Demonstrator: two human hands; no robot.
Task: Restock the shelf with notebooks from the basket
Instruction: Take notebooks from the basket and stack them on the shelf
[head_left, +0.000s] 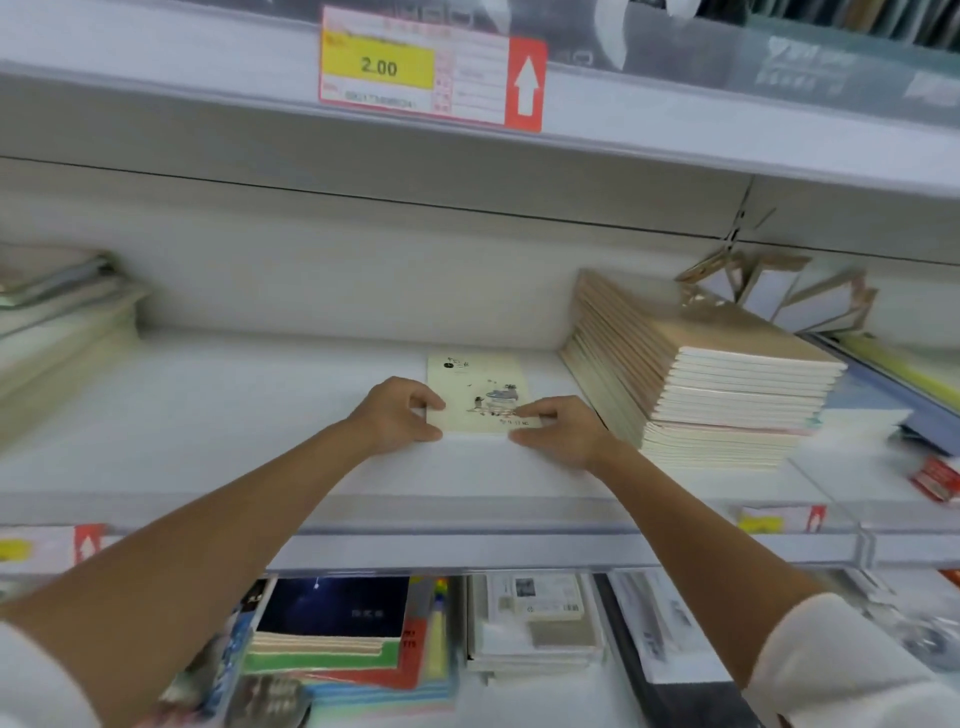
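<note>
Head view: shows one notebook flat on the shelf, just left of the stack. Shows the left hand pinching its near corner far from the stack, the right hand pinching the near corner by the stack. Looks thin, light, bendy, smooth. Best to hold both edges and slide flat.

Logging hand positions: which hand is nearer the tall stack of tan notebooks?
Right. The right hand sits just left of the stack; the left hand is farther left, across the cream notebook.
</note>
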